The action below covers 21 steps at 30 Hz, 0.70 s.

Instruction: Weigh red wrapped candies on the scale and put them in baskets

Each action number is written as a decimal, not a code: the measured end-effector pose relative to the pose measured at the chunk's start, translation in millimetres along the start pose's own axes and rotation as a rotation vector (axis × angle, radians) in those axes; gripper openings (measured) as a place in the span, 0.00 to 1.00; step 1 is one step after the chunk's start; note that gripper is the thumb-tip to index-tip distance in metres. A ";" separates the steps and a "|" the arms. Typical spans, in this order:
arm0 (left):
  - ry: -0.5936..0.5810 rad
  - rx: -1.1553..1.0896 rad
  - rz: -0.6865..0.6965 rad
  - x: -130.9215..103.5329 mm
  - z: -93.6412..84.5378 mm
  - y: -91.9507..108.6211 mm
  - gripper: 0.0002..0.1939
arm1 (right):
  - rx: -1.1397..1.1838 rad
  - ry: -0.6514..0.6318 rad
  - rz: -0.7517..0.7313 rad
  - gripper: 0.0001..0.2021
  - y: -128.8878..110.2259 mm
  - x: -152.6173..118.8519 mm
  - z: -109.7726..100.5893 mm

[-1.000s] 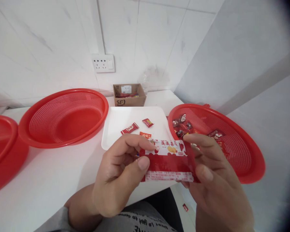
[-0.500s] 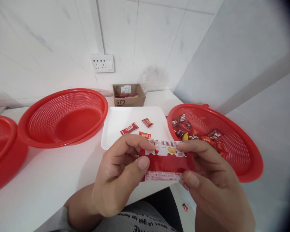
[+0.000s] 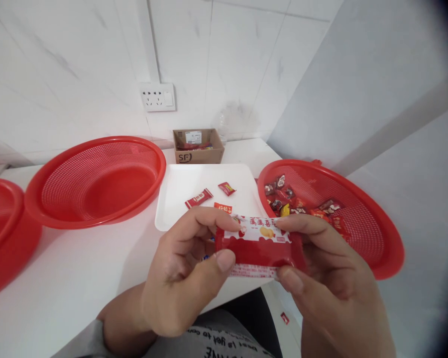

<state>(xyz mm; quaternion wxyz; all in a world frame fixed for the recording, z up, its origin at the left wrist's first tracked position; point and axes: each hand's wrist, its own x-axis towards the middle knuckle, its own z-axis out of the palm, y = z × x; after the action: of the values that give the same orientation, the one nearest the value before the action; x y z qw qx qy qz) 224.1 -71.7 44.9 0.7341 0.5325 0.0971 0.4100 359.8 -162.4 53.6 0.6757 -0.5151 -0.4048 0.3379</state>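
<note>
Above the near side of the white tray (image 3: pixel 175 184), we hold a red-and-white packet (image 3: pixel 261 251) between both hands, its pictured side facing us. A second ago our right hand (image 3: pixel 332 281) had its fingers splayed loosely about the packet's end; now its index finger and thumb have drawn in to pinch it top and bottom. Our left hand (image 3: pixel 173 286) keeps its own pinch at the other end, thumb slid slightly inward, other fingers curled behind. So the packet, as we judge it, is steadied from both ends; it looks sealed, and less of its lower printed strip shows. On the tray, past our fingers, lie a slim red bar (image 3: pixel 198 198), a small red sweet (image 3: pixel 227 188) and an orange-red packet (image 3: pixel 223 207), partly covered. Right of the tray, a red colander (image 3: pixel 390 258) holds loose sweets (image 3: pixel 319 215) in brown, red and yellow wrappers. Left of the tray sits a second red colander (image 3: pixel 123 191), its mesh wall and solid floor in view. Behind the tray, a cardboard box (image 3: pixel 197 157) holds red packets (image 3: pixel 196 146), hard to make out singly.
</note>
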 end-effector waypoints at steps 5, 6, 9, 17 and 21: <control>-0.008 -0.023 -0.012 -0.5 0.6 0.5 0.08 | -0.047 -0.054 -0.042 0.18 -0.9 2.0 -2.3; -0.014 -0.019 -0.011 -0.6 0.3 0.6 0.08 | -0.049 -0.070 -0.042 0.18 -0.6 2.4 -3.0; -0.031 0.020 -0.002 -0.7 -0.8 1.7 0.10 | -0.037 -0.069 -0.044 0.18 0.6 2.7 -2.4; -0.044 0.175 0.057 0.4 -1.1 3.9 0.15 | -0.084 0.037 -0.152 0.18 2.5 2.4 5.4; -0.065 0.332 0.156 1.2 -2.0 4.3 0.17 | -0.151 0.045 -0.204 0.18 3.4 2.9 2.3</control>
<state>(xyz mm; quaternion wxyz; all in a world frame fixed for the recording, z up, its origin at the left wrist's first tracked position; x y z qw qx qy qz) 221.6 -69.1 48.1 0.6050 0.6651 0.0980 0.4266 358.9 -158.1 51.2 0.6748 -0.5282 -0.4641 0.2243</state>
